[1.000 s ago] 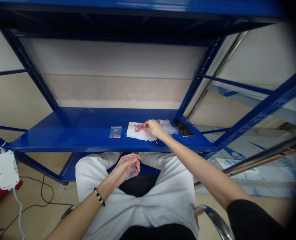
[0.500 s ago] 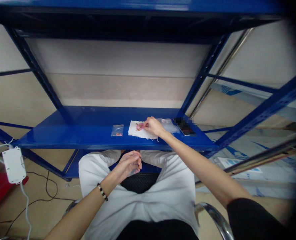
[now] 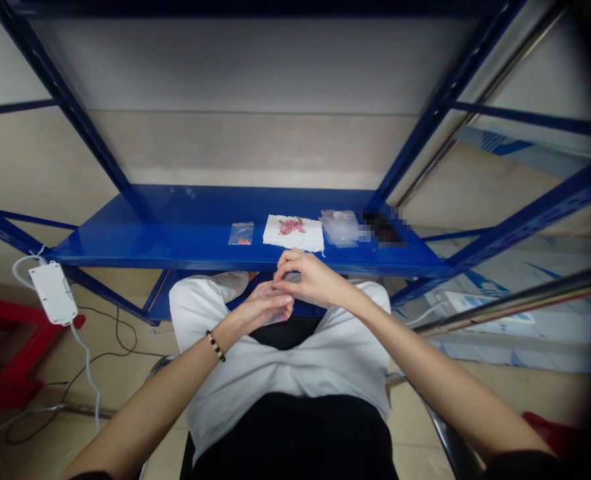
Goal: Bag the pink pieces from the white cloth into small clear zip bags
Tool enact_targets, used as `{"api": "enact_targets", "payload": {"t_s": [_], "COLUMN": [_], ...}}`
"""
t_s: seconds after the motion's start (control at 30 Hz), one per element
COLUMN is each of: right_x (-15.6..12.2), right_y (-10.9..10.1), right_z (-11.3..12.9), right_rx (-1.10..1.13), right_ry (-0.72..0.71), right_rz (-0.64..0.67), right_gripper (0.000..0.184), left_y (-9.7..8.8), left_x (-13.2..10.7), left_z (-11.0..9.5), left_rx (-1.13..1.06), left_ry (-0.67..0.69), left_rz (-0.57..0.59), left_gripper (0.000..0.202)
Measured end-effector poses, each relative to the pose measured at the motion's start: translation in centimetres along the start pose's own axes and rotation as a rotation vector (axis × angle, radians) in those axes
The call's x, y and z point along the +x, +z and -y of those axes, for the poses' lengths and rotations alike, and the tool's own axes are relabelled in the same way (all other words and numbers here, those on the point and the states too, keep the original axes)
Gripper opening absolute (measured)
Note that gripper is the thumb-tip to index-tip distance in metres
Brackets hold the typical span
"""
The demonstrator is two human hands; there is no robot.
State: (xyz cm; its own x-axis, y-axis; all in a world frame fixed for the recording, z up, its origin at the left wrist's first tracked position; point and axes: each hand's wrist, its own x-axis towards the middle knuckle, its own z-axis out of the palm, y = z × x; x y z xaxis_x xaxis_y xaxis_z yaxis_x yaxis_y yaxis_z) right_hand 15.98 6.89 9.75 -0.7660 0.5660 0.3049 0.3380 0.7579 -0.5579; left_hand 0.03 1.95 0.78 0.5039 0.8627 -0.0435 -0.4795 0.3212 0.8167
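Observation:
Over my lap, my left hand (image 3: pixel 260 308) is closed round a small clear plastic bag (image 3: pixel 276 319), mostly covered by the fingers. The fingertips of my right hand (image 3: pixel 311 277) pinch together at the top of this bag, and whatever they hold is too small to make out. Just beyond, on the blue shelf (image 3: pixel 185 233), a white cloth (image 3: pixel 271 238) is spread with a pile of small pink beads (image 3: pixel 293 225) on it. Left of the cloth lies a clear zip bag (image 3: pixel 241 233) with a few pinkish beads in its lower corner.
Right of the cloth lie several clear plastic bags (image 3: pixel 342 228), then a dark, partly pixelated object (image 3: pixel 384 228). Blue uprights frame the shelf. A white power box (image 3: pixel 54 292) hangs at the left, with cables on the floor and a red stool (image 3: pixel 20 360) behind.
My right hand has come back from the beads on the cloth to my left hand over my lap. The view has tilted downward.

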Motion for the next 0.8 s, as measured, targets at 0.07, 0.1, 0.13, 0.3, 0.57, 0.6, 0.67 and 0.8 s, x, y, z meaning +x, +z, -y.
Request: {"api": "enact_targets", "payload": {"t_s": [0.07,0.1,0.13,0.3,0.57,0.6,0.67,0.8], "right_x": [-0.1,-0.1,-0.1,-0.5,-0.7,-0.5,0.0,1.6], "right_y": [0.0,0.0,-0.1,0.0,-0.5,-0.9,-2.2,-5.4], "right_z": [-0.4,-0.5,-0.7,-1.4,-4.5,-5.3,-7.2,-11.4], "right_rx": [0.013,0.028,0.049,0.204,0.293,0.29,0.276,0.127], "right_ry": [-0.008,-0.012,-0.014,0.046,0.244,0.254,0.273,0.373], "right_rz": [0.033,0.044,0.049,-0.027,-0.249,-0.316,-0.467,-0.643], "right_gripper": [0.013,0.017,0.02,0.025,0.025,0.025,0.025,0.026], "left_y": [0.1,0.1,0.1,-0.1,-0.1,-0.1,-0.2,-0.2], "left_x": [0.0,-0.1,0.0,0.1,0.3,0.4,0.5,0.9], "left_z": [-0.1,-0.2,-0.3,-0.5,-0.6,-0.5,-0.3,0.1], "left_rx": [0.01,0.009,0.002,-0.076,-0.173,-0.147,-0.053,0.006], "left_ry": [-0.004,-0.004,-0.002,-0.025,-0.001,-0.01,-0.028,-0.048], "left_rz": [-0.006,-0.008,-0.008,-0.014,-0.063,-0.076,-0.103,-0.108], "left_gripper": [0.029,0.029,0.029,0.028,0.027,0.027,0.026,0.026]}}
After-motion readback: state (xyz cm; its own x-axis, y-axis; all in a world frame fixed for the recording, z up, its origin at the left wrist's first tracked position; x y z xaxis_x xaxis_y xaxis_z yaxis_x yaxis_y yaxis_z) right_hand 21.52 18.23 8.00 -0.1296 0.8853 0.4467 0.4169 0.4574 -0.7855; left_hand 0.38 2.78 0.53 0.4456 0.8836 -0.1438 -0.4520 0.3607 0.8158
